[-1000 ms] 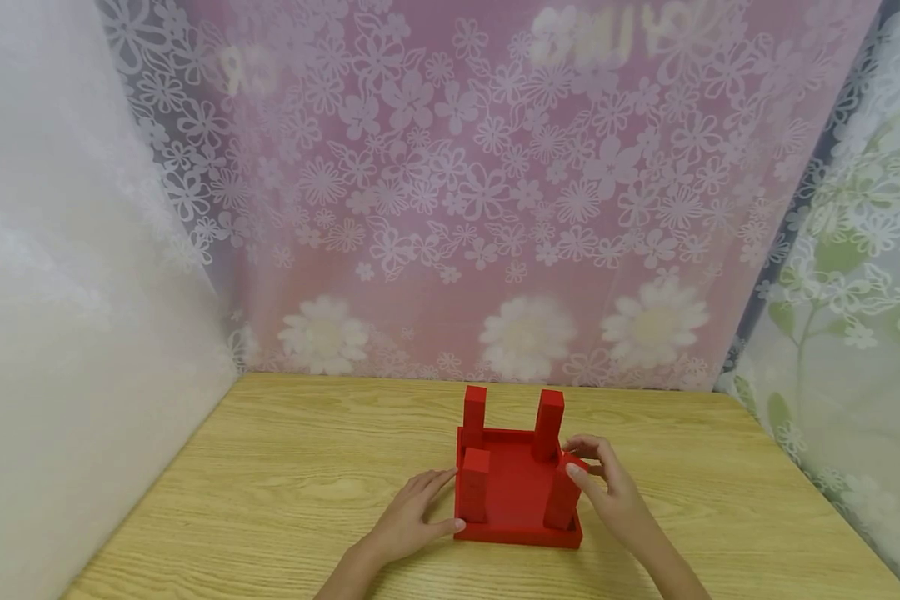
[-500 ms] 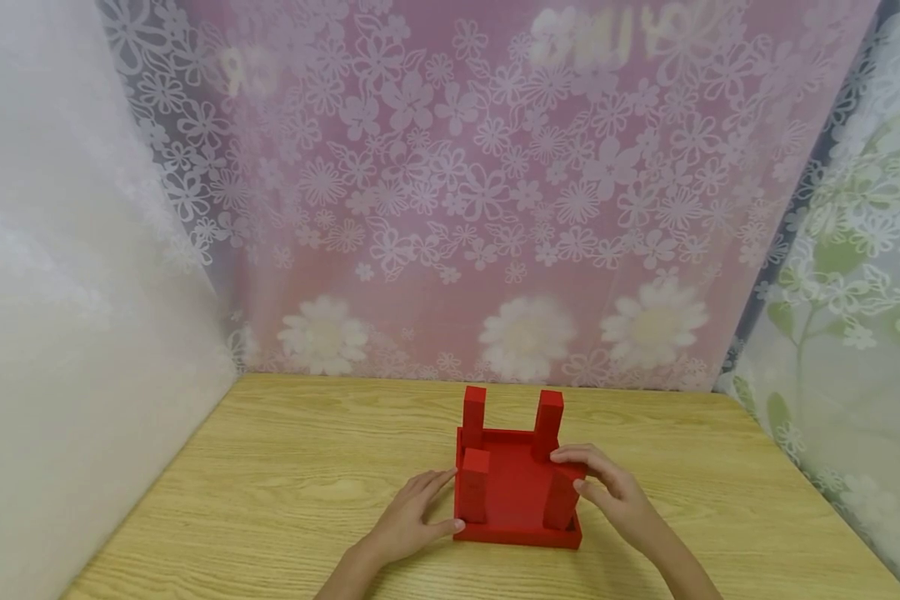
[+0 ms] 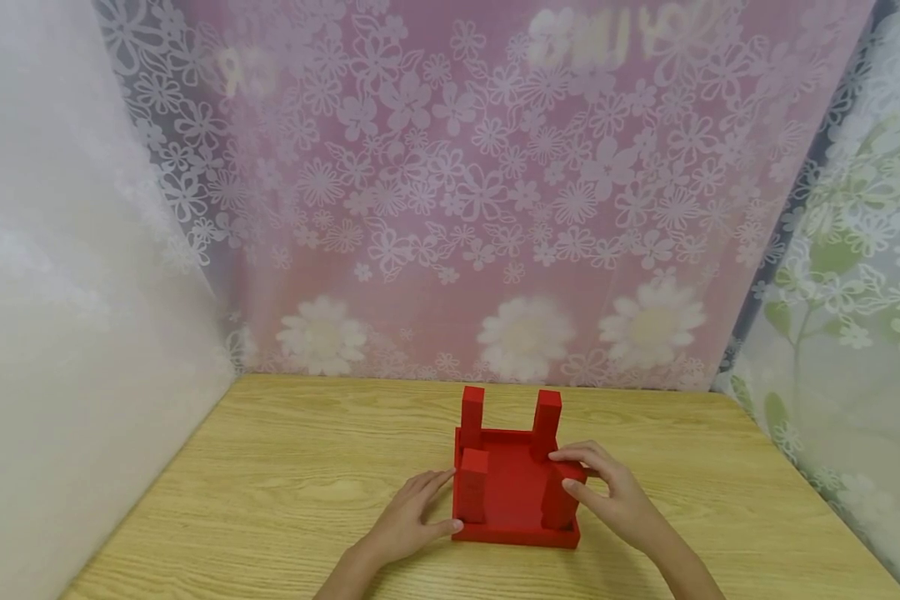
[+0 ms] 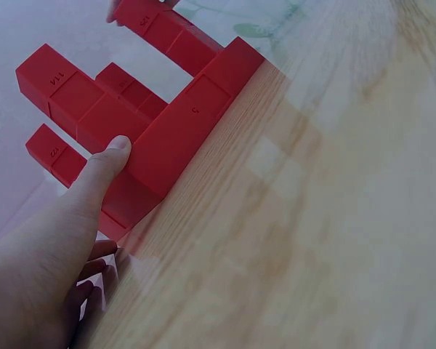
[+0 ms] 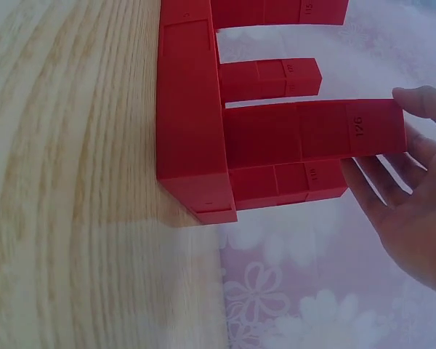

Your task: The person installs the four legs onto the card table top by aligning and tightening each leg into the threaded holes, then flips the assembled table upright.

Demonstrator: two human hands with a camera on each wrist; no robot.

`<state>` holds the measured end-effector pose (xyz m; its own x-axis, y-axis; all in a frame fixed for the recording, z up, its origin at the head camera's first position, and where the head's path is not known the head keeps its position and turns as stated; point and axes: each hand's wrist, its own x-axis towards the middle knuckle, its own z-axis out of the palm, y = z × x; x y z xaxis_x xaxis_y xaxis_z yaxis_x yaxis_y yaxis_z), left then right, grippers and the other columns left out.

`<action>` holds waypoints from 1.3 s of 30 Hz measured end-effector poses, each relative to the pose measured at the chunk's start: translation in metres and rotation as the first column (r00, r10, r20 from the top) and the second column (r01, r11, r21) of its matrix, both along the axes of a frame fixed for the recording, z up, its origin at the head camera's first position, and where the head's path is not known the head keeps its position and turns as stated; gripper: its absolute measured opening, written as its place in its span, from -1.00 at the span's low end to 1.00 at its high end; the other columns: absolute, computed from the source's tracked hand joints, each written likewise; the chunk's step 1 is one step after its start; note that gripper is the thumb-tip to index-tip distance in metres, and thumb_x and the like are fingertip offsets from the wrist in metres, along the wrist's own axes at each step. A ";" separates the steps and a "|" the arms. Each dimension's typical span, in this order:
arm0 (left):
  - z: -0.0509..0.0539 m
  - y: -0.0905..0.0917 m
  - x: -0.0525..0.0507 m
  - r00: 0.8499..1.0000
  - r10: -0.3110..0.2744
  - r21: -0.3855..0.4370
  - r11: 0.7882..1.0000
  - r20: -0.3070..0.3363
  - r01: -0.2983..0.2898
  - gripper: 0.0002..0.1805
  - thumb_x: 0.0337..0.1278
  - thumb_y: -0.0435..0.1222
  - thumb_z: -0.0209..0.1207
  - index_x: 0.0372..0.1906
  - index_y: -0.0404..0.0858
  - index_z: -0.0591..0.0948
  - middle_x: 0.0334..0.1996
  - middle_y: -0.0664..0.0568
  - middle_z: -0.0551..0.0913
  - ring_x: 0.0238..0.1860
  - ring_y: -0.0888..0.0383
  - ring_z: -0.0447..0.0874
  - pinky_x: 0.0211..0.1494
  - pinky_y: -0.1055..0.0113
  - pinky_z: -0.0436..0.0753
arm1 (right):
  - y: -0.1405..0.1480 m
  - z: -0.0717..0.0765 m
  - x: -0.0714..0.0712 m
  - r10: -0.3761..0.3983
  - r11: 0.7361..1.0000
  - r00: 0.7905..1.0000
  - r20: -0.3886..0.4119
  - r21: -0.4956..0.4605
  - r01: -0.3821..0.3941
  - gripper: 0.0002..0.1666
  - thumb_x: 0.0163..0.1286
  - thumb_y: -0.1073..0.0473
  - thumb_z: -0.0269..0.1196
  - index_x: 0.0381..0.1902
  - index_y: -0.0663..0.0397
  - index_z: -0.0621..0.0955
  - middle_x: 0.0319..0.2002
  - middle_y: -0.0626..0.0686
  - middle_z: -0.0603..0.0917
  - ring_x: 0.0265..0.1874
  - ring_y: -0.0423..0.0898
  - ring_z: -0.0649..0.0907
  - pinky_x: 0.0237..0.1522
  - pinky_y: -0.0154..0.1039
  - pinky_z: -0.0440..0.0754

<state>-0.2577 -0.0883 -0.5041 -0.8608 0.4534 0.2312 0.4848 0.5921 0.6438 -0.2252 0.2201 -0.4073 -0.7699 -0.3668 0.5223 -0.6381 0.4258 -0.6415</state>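
Note:
A red square tray-like base (image 3: 517,535) lies on the table with an upright red post at each corner. My left hand (image 3: 405,521) rests against its left side, fingers fairly straight, thumb (image 4: 117,143) on the near-left corner beside the post (image 4: 65,83) marked 114. My right hand (image 3: 615,492) holds the top of the near-right post (image 5: 316,131), marked 126, between thumb and fingers. This post leans slightly rightward. Behind stand the far-left post (image 3: 472,415) and far-right post (image 3: 547,421), untouched.
The wood-grain table (image 3: 292,475) extends around the base on all sides. A pink flowered sheet (image 3: 450,208) hangs along its back edge. White sheeting (image 3: 82,292) hangs at the left, a leafy patterned sheet (image 3: 832,358) at the right.
My right fingers have come round from the right of the near-right post over its top, and the thumb has shifted on it. The left hand and base stay nearly put.

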 end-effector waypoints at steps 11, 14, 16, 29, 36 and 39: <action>0.001 0.000 0.002 1.000 -0.006 0.006 1.000 -0.020 0.006 -0.20 0.04 0.22 0.09 0.38 0.02 0.21 0.27 -0.07 0.27 0.28 -0.12 0.12 0.13 -0.23 0.20 | -0.004 0.003 0.001 -0.123 0.991 0.992 -0.018 0.043 0.124 -0.71 0.20 0.23 0.30 -0.09 0.03 0.60 -0.21 -0.17 0.51 -0.25 -0.24 0.53 -0.20 -0.27 0.55; 0.002 0.000 0.002 1.000 -0.005 -0.002 1.000 -0.023 0.005 -0.20 0.04 0.22 0.08 0.38 0.02 0.21 0.27 -0.06 0.28 0.28 -0.11 0.13 0.14 -0.22 0.20 | -0.007 0.005 0.002 -0.146 0.988 0.989 -0.019 0.048 0.147 -0.72 0.18 0.23 0.31 -0.11 0.06 0.60 -0.24 -0.17 0.50 -0.29 -0.24 0.52 -0.23 -0.27 0.56; 0.002 0.000 0.002 1.000 -0.005 -0.005 1.000 -0.021 0.005 -0.20 0.05 0.23 0.08 0.38 0.02 0.21 0.27 -0.06 0.28 0.28 -0.11 0.13 0.14 -0.22 0.20 | -0.008 0.006 0.002 -0.158 0.986 0.987 -0.018 0.051 0.159 -0.71 0.16 0.25 0.32 -0.11 0.06 0.60 -0.26 -0.16 0.49 -0.31 -0.23 0.51 -0.25 -0.27 0.56; 0.003 0.002 0.001 0.998 -0.023 -0.065 0.998 -0.058 0.020 -0.20 0.09 0.25 0.00 0.39 -0.02 0.18 0.28 0.00 0.28 0.30 -0.06 0.10 0.18 -0.15 0.21 | -0.011 0.008 0.003 -0.210 0.975 0.976 -0.049 0.070 0.213 -0.68 0.10 0.25 0.37 -0.14 0.04 0.61 -0.34 -0.18 0.45 -0.41 -0.25 0.50 -0.32 -0.31 0.56; 0.004 0.002 0.003 0.995 -0.039 -0.101 0.994 -0.092 0.029 -0.20 0.12 0.23 -0.01 0.39 -0.07 0.19 0.26 -0.06 0.29 0.29 -0.10 0.13 0.16 -0.15 0.24 | -0.013 0.009 0.005 -0.230 0.967 0.969 -0.088 0.095 0.238 -0.68 0.07 0.28 0.39 -0.17 0.04 0.62 -0.37 -0.19 0.43 -0.43 -0.27 0.50 -0.34 -0.32 0.57; 0.003 0.001 0.003 0.995 -0.037 -0.102 0.994 -0.089 0.028 -0.20 0.12 0.24 -0.02 0.39 -0.07 0.18 0.26 -0.06 0.29 0.29 -0.09 0.12 0.18 -0.14 0.22 | -0.015 0.008 0.005 -0.249 0.963 0.966 -0.069 0.084 0.254 -0.67 0.05 0.30 0.40 -0.17 0.04 0.63 -0.37 -0.18 0.43 -0.42 -0.27 0.51 -0.33 -0.31 0.58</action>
